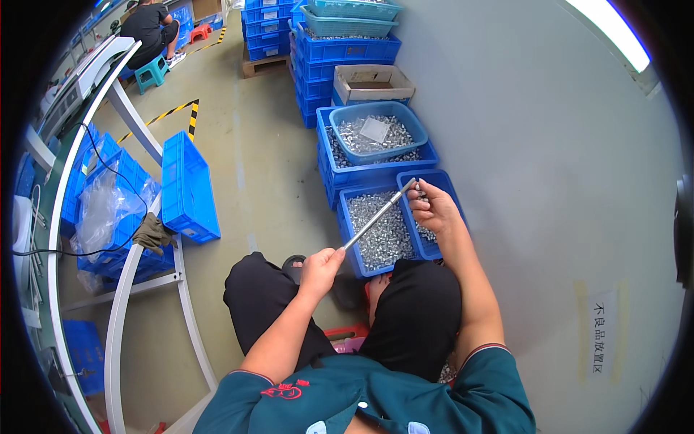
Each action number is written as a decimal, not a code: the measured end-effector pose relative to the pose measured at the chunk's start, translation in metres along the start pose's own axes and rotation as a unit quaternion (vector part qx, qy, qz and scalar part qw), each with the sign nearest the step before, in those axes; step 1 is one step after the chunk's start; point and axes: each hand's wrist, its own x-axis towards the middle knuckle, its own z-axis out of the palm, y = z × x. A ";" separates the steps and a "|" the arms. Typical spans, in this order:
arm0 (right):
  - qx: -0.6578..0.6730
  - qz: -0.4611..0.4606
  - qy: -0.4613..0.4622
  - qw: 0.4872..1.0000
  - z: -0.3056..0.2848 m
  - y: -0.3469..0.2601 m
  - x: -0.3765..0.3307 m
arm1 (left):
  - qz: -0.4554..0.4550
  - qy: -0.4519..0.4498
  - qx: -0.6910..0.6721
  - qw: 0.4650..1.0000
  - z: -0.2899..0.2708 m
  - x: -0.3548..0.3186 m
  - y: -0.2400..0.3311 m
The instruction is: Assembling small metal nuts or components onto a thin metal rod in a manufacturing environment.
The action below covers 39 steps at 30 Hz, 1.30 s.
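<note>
Grasping a metal rod (379,214), the left hand (322,271) slants it up to the right hand (434,206), which pinches its tip over blue bins (390,268) of metal parts (379,244).

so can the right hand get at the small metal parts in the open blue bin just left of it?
Probably yes: the right hand is close by and the bin has no lid over the small metal parts. The metal rod slants across the view of them, though, with the fingers at its far end.
</note>
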 end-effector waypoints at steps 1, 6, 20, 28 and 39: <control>0.010 -0.008 -0.033 0.999 0.001 0.001 -0.001 | 0.005 0.004 0.000 1.000 0.000 0.000 0.000; 0.028 -0.056 0.002 0.998 0.002 0.003 -0.002 | -0.002 -0.003 0.003 1.000 0.000 -0.001 0.000; -0.136 -0.120 0.030 0.983 0.024 0.003 -0.014 | 0.019 0.005 0.030 0.999 0.000 -0.004 0.004; -0.276 -0.056 0.044 0.959 0.047 0.017 -0.014 | 0.012 0.006 -0.020 1.000 0.004 0.000 0.001; -0.101 -0.048 0.046 0.993 0.016 0.004 -0.009 | 0.003 0.016 -0.033 0.999 0.004 0.003 -0.004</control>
